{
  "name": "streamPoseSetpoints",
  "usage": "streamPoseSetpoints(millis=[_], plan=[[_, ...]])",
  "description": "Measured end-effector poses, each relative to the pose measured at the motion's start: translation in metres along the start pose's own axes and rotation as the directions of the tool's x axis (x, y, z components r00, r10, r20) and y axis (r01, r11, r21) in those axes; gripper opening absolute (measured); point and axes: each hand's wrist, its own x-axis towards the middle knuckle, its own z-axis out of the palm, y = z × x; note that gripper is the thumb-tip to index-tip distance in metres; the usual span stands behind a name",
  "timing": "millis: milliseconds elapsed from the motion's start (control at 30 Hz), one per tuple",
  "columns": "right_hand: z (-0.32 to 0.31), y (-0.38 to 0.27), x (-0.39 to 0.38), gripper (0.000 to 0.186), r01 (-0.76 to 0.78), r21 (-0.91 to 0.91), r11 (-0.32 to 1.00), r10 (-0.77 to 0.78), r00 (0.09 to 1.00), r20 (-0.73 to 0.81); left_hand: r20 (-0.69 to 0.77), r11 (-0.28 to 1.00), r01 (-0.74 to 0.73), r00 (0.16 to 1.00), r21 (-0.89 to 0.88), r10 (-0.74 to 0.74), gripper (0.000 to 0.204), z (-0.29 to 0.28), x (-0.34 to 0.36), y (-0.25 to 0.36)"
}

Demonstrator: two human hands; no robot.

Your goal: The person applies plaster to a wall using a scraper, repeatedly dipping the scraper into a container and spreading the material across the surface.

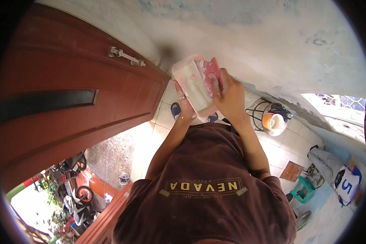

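Note:
My left hand (185, 107) is closed on the near left side of a clear plastic container (177, 72) with a pinkish rim, smeared inside with white paste. My right hand (233, 95) grips a red-pink plastic scraper (211, 68) by its upper part, thumb against its face. The scraper stands at the container's right side, its edge coated with white putty (200, 67). White specks dot my left hand. The fingers under the container are hidden.
Ahead stands a patchy whitish wall (264, 44). A red-brown door (69, 69) with a handle is at left. At right a round stool (254, 116) bears an orange-white tub (273, 122). Farther right are a green plastic stool (303, 190) and a seated person (333, 171).

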Motion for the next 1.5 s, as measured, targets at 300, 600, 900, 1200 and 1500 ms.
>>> streamPoseSetpoints(millis=[300, 600, 900, 1200, 1500], plan=[[-0.04, 0.038, -0.032, 0.024, -0.034, -0.124, 0.992, 0.063, 0.97, 0.236, -0.077, 1.0, -0.007, 0.997, 0.013, 0.008, 0.075, 0.007, -0.029, -0.055], [-0.077, 0.051, -0.027, 0.03, 0.033, -0.179, 0.983, 0.002, 0.981, 0.193, -0.13, 0.987, -0.035, 0.99, 0.158, 0.056, 0.08, 0.014, -0.029, -0.072], [-0.021, 0.076, -0.063, 0.04, 0.157, -0.188, 0.97, -0.072, 0.916, 0.395, -0.18, 0.984, -0.027, 0.982, 0.177, 0.059, 0.078, 0.005, -0.039, -0.079], [-0.028, 0.073, -0.047, 0.04, 0.17, -0.283, 0.944, -0.078, 0.948, 0.31, -0.117, 0.986, -0.047, 0.991, 0.158, 0.066, 0.074, 0.007, -0.042, -0.094], [-0.057, 0.058, -0.05, 0.039, 0.174, -0.214, 0.961, -0.085, 0.925, 0.369, -0.027, 0.996, -0.081, 0.996, -0.027, 0.08, 0.066, 0.009, -0.058, -0.092]])
